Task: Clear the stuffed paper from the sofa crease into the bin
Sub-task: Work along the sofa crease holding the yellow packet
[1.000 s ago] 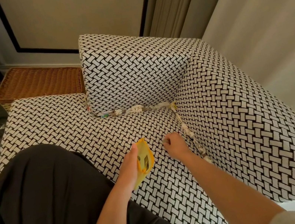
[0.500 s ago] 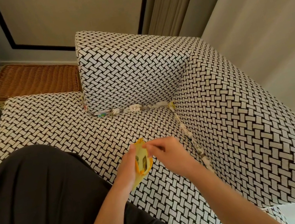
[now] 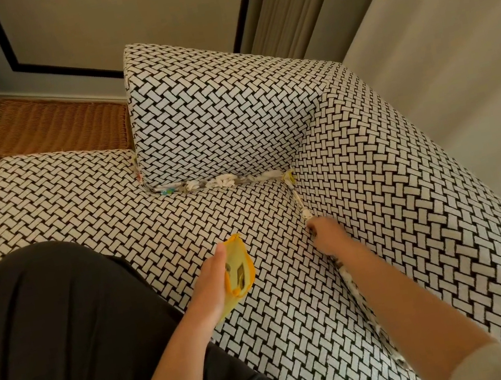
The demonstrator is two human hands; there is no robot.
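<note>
The sofa (image 3: 78, 198) was covered in black-and-white basket-weave fabric. A back cushion (image 3: 213, 113) and a side cushion (image 3: 409, 196) met at the far corner of the seat.

Stuffed paper (image 3: 224, 181) was wedged along the rear crease, between the seat and the back cushion, as a row of white and printed twists. More paper was lodged down the side crease, from the corner toward the camera. Part of that run was hidden behind the right forearm.

The right hand (image 3: 328, 238) was placed at the side crease, fingers curled, with the fingertips against the paper there. Whether a piece was actually pinched could not be determined, since the fingertips were turned away from the camera.

The left hand (image 3: 212, 279) was held above the seat, well apart from the rear crease. Its fingers were closed around a yellow bag (image 3: 244, 257), which was held with its mouth open toward the right hand. A few small scraps were visible inside.

A dark garment (image 3: 52, 339) covered the person's lap at lower left. A wicker basket (image 3: 49, 127) stood behind the seat at left, beside the back cushion. A curtain (image 3: 274, 3) hung behind the sofa.
</note>
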